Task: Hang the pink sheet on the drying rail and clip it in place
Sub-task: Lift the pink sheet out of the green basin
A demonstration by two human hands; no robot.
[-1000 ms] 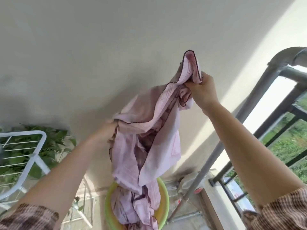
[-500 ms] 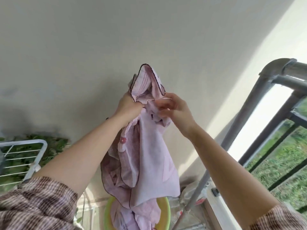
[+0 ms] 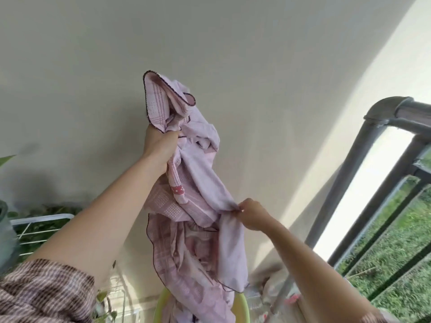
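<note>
**While it hangs bunched, the sheet needs its hem found**

Though it is lifted high against the pale wall, the pink sheet (image 3: 198,206) is far from spread: it hangs in a twisted bundle, its lower folds trailing into the green basin (image 3: 242,306) below. The left hand (image 3: 161,145) is closed in a fist around a gathered handful near the top, with a dark-stitched corner flopping over above the knuckles. The right hand (image 3: 250,214) sits lower and pinches a fold between fingertips, the rest of the hand curled.

By its look the cloth is thin, soft and limp, probably damp and so somewhat heavy and clingy; it will sag wherever it is unsupported and will not hold any shape. The dark hem is the sensible place to take hold, running the fingers along it to find two corners so the sheet opens flat. The grey drying rail (image 3: 410,113) stands to the right, well apart from the cloth. No clips are in view.
</note>
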